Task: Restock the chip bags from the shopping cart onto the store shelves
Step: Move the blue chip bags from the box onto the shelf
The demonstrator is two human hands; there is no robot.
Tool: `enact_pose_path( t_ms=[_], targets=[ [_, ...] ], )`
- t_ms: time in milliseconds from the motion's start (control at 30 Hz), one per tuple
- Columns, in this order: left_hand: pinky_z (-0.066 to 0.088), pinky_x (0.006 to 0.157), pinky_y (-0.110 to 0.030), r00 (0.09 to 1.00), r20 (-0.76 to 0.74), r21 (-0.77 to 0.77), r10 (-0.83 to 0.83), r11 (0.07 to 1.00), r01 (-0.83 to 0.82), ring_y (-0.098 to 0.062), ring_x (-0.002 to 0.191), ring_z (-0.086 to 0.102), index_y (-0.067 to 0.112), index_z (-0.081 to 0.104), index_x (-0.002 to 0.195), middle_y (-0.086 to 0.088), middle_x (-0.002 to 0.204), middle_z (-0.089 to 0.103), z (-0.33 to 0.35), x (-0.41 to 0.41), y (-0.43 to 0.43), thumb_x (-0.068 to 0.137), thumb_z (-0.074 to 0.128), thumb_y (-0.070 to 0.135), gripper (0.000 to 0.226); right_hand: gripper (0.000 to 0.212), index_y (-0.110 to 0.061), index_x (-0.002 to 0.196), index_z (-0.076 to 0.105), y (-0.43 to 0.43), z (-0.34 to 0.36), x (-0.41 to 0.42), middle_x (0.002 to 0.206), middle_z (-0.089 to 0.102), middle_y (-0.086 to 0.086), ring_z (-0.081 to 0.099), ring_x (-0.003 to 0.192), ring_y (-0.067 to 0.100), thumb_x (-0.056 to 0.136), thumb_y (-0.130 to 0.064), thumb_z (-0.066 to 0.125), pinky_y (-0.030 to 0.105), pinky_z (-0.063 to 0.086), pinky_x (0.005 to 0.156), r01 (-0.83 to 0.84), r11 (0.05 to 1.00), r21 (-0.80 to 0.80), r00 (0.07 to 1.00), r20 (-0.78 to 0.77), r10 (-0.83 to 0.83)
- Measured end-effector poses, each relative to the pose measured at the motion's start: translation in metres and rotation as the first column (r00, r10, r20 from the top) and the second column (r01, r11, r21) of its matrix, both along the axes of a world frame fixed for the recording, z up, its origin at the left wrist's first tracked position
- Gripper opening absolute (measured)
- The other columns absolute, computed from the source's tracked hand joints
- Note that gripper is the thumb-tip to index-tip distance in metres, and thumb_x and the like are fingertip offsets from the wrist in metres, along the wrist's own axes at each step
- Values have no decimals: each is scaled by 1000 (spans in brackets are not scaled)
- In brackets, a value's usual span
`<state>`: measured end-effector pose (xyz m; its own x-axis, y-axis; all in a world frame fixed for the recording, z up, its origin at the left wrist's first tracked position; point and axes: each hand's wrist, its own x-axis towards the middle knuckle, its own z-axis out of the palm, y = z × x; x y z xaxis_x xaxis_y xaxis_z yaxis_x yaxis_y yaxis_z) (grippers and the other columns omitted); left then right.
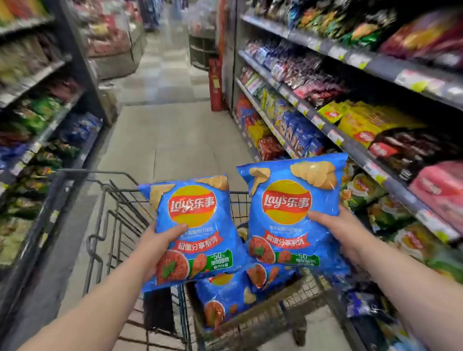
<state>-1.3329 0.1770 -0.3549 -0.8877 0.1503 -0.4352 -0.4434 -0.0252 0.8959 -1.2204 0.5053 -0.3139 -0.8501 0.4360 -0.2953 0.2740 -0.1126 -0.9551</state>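
Note:
My left hand grips a blue Lay's chip bag by its left edge, thumb across the front. A second blue Lay's bag is held the same way by my right hand, gripping its right edge. Both bags are upright, side by side, above the wire shopping cart. More blue chip bags lie in the cart's basket below them. The store shelves on the right carry rows of snack packs.
Another shelving unit full of snack bags lines the left side of the aisle. A red fire extinguisher stands at the far end of the right shelves. The tiled aisle floor runs ahead of the cart.

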Motion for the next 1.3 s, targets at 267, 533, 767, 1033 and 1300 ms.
enact_pose_path(
  t_ms=[267, 533, 767, 1033, 1300],
  targets=[
    [56, 65, -39, 975, -79, 34, -208, 977, 211, -31, 71, 72, 16, 58, 105, -12, 86, 75, 51, 55, 50, 77, 76, 21, 33, 19, -25, 94, 62, 4, 46, 127, 90, 70, -1, 68, 80, 19, 83, -11, 69, 32, 53, 65, 300, 954, 17, 949, -108, -297],
    [56, 69, -40, 893, -140, 114, -427, 889, 443, -31, 73, 70, 7, 58, 117, -18, 97, 72, 80, 141, 124, 77, 75, 18, 44, 28, -17, 107, 61, 16, 88, 276, 99, 69, 5, 67, 83, 22, 81, -12, 71, 34, 54, 68, 557, 828, 56, 823, -165, -543],
    [56, 49, -31, 800, -178, 197, -572, 776, 599, -22, 54, 71, 14, 61, 99, -5, 67, 75, 94, 284, 158, 81, 71, 15, 21, 23, -19, 103, 63, -16, 106, 452, 102, 71, 8, 68, 91, 28, 82, -11, 71, 44, 55, 84, 717, 690, 97, 693, -208, -690],
    [55, 79, -49, 559, -213, 222, -802, 518, 826, -33, 75, 72, 10, 60, 114, -16, 92, 75, 111, 486, 186, 80, 71, 15, 35, 23, -18, 102, 62, -85, 126, 690, 94, 71, 3, 70, 73, 15, 83, -10, 70, 29, 56, 60, 909, 404, 106, 417, -241, -876],
    [58, 60, -39, 322, -260, 259, -910, 256, 931, -28, 56, 71, 11, 62, 96, -12, 71, 75, 143, 663, 227, 83, 67, 11, 14, 20, -24, 98, 60, -137, 168, 864, 92, 71, -1, 69, 79, 19, 84, -13, 70, 28, 53, 58, 980, 146, 136, 184, -338, -923]
  ],
)
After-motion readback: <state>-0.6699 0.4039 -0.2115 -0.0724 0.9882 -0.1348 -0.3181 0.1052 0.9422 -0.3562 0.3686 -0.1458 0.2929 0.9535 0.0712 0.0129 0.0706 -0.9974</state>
